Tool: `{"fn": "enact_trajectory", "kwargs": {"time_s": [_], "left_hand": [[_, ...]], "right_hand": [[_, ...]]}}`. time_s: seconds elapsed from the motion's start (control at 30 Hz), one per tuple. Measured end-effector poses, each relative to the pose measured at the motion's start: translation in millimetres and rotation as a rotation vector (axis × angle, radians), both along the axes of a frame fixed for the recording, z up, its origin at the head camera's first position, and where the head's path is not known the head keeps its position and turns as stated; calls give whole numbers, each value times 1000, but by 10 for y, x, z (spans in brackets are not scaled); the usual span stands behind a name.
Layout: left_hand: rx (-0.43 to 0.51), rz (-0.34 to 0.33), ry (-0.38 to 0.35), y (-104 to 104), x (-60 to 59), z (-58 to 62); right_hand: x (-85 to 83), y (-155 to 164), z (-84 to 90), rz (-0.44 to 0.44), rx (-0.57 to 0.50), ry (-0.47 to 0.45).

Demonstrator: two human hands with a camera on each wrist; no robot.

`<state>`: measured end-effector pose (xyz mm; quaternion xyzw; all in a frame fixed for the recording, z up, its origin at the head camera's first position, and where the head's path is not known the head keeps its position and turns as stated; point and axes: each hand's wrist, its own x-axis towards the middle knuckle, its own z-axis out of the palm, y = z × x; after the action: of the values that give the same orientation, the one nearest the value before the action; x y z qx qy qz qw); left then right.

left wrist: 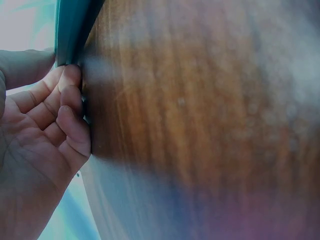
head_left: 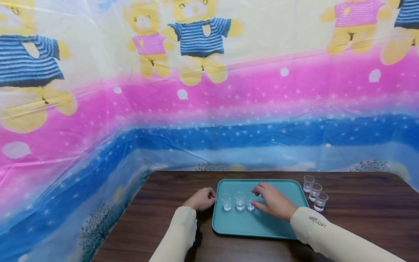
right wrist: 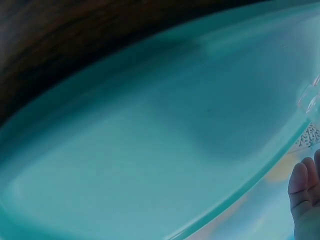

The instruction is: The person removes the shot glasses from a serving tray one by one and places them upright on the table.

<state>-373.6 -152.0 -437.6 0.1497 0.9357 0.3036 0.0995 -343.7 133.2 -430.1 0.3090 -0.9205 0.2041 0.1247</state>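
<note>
A bear-printed cloth (head_left: pixel 262 98) is hung behind the table (head_left: pixel 170 185). On the table a teal tray (head_left: pixel 258 229) is set, its left rim pinched by the left hand (head_left: pixel 202 199). Three clear cups (head_left: pixel 240 201) are stood on the tray; the rightmost is partly hidden by the right hand (head_left: pixel 274 200), whose thumb and fingers are parted. Whether it is gripped, or liquid held in any, cannot be told. Three other cups (head_left: pixel 315 192) are lined up beside the tray's right edge.
</note>
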Motion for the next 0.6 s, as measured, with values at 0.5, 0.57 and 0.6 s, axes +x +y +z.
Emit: {"fn": "enact_trajectory", "kwargs": {"time_s": [0.5,0.57,0.6], "left_hand": [[-13,-4,3,-25,0,15],[-7,-6,-2,-23,-5,7],[-6,-5,-3,-24,-8,2]], "right_hand": [[-1,-59,38,34,-32,-21],[-1,-55,39,30,-30,-26],[-1,-52,38,28,-30,-29]]}}
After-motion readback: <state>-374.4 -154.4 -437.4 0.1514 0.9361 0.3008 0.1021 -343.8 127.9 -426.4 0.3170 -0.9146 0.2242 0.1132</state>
